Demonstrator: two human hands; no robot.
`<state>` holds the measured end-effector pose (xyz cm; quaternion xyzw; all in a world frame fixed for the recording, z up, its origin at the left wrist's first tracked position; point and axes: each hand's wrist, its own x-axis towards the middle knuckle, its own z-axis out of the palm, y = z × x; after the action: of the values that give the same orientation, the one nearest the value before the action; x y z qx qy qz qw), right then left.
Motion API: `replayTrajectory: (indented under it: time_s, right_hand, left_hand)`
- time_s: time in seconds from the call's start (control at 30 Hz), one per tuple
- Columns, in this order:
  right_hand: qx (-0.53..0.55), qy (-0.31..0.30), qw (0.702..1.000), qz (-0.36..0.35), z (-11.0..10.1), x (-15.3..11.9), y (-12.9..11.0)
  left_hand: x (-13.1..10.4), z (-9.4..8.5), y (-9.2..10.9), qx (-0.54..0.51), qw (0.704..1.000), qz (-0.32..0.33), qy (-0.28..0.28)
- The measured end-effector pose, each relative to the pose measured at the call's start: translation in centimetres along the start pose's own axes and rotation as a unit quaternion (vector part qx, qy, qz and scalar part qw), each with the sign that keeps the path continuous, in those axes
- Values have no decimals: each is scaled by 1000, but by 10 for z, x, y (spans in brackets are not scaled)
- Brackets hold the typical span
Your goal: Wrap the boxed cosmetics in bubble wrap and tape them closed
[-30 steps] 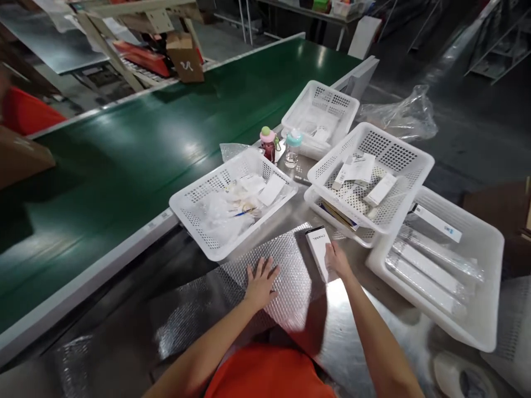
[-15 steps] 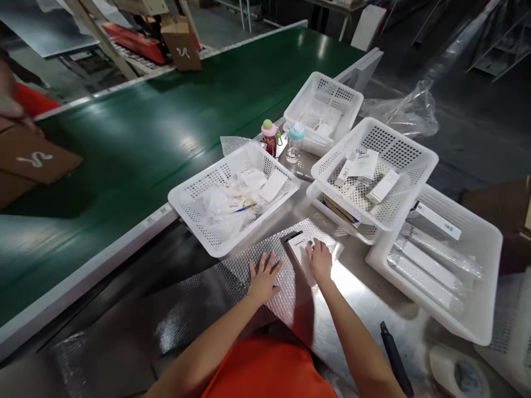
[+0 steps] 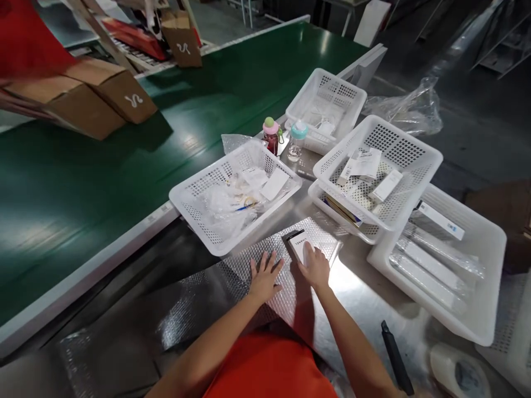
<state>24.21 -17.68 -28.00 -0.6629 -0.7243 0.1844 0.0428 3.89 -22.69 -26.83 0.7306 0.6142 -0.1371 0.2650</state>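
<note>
My left hand [image 3: 264,280] lies flat with spread fingers on a sheet of bubble wrap [image 3: 265,249]. To its right, a white box with a black end and CHANEL lettering [image 3: 297,245] rests on the wrap. My right hand [image 3: 316,266] is closed on the near end of this box, its index finger on top. The palm hides the box's near part. Both the wrap and the box lie on a shiny metal table [image 3: 365,298].
A white basket of plastic bags [image 3: 194,196] stands ahead; stacked baskets [image 3: 431,157] and a white tub [image 3: 495,260] stand right. A black-handled tool [image 3: 396,354] and a tape roll [image 3: 443,365] lie near right. A co-worker holds brown cartons [image 3: 120,94] over the green conveyor belt [image 3: 232,83].
My right hand has shifted from the box's right side to its near end. My left hand keeps its place. The co-worker's cartons have moved right and farther away, with a second one now visible.
</note>
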Motion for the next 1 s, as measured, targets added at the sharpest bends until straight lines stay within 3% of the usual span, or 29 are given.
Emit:
replayTrajectory:
  time_s: [0.37,0.53,0.7,0.77,0.83,0.93,1.0]
  right_hand:
    - [35,11,999,-2,2,5,8]
    - [83,74,982,156,11,-8,48]
    - [90,63,983,145,5,-20,82]
    - [83,69,981,164,-2,-10,85]
    - [64,76,977,189,-10,8,84]
    - [29,59,974,215,-21,38,82]
    - [19,41,974,224,-31,52,84]
  left_hand:
    - [-2,-7,4,0,1000,-9,-22]
    - [-3,-6,2,9,1000,-9,-26]
    - [-3,-12,14,-13,1000,-22,11]
    - [0,-17,28,-61,995,-31,70]
    - [8,-22,45,-177,975,-52,120]
    - [31,-22,69,-350,922,-113,117]
    - [48,-17,79,-398,899,-155,95]
